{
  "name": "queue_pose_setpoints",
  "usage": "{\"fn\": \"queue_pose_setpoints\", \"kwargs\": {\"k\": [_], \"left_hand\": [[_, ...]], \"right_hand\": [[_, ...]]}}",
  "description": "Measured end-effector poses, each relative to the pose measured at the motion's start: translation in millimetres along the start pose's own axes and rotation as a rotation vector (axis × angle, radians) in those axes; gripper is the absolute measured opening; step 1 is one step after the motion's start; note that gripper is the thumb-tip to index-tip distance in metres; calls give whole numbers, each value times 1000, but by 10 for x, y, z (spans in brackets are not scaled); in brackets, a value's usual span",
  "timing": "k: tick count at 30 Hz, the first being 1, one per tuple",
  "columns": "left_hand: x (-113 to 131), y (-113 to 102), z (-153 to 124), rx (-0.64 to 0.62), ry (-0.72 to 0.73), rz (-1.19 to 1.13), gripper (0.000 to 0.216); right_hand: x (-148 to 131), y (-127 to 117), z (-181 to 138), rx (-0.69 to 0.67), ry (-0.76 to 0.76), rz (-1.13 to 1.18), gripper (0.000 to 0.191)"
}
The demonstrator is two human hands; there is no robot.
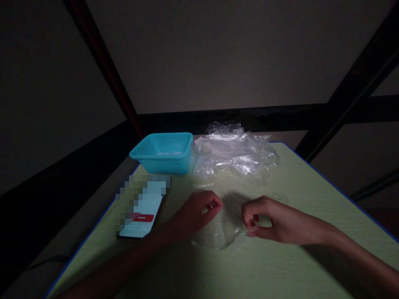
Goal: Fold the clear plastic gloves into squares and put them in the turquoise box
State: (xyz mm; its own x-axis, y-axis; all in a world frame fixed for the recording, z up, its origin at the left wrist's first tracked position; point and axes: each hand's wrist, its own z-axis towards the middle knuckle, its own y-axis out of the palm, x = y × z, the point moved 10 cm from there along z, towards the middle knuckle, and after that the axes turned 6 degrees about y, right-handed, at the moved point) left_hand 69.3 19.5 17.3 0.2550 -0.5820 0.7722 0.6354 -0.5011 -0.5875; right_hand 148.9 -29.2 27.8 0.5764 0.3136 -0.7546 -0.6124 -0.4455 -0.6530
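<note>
A thin clear plastic bag (218,237) is spread low over the table between my two hands, its outline faint against the surface. My right hand (268,220) pinches its right edge between thumb and curled fingers. The fingertips of my left hand (199,209) are also pressed together, and the film runs up to them; the exact grip there is hard to see. Behind my hands lies a crumpled heap of clear plastic bags (240,155), shiny and overlapping.
A turquoise plastic basket (165,157) stands at the back left, beside the heap. In front of it lies a phone (144,209) with a lit, partly pixelated screen. The pale green table (314,199) has a blue edge, with a wall and dark bars behind.
</note>
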Motion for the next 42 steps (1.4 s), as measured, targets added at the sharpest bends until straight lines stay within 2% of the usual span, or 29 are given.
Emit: {"fn": "queue_pose_setpoints", "kwargs": {"k": [3,5,10,12,15,18,23,25,27,29,31,33,36,39,42], "left_hand": [[56,142,-148,-220,-56,-103,21],[37,205,-224,-301,-67,-159,25],[-195,202,-291,-240,-110,-201,42],[-259,201,-308,-198,-130,-259,37],[-311,168,-323,-112,-161,-306,33],[-321,96,-322,-21,-168,-259,36],[-405,-13,-341,76,-234,-141,38],[-409,-76,-356,119,-223,-39,36],[-285,-153,-367,181,-98,118,31],[-40,-167,-408,226,116,292,24],[187,-76,-479,207,303,429,24],[304,79,-531,115,392,508,32],[290,328,-556,-105,372,532,61],[159,509,-570,-319,271,511,86],[58,573,-577,-438,185,487,91]], "right_hand": [[113,-84,-99,132,41,76,15],[228,-114,-154,214,78,185,17],[410,-56,-187,270,141,396,16],[428,-55,-183,284,152,462,14],[473,-73,-187,321,184,490,23],[549,-89,-206,377,227,365,23],[606,-140,-257,485,267,22,17],[499,-233,-317,586,222,-160,15],[284,-288,-382,666,101,-331,16],[63,-197,-390,606,-53,-463,23],[-62,26,-347,416,-164,-573,38],[-74,268,-315,209,-215,-633,62],[26,465,-291,36,-187,-584,83],[123,500,-282,2,-129,-490,86],[177,501,-289,-17,-79,-434,85]]}}
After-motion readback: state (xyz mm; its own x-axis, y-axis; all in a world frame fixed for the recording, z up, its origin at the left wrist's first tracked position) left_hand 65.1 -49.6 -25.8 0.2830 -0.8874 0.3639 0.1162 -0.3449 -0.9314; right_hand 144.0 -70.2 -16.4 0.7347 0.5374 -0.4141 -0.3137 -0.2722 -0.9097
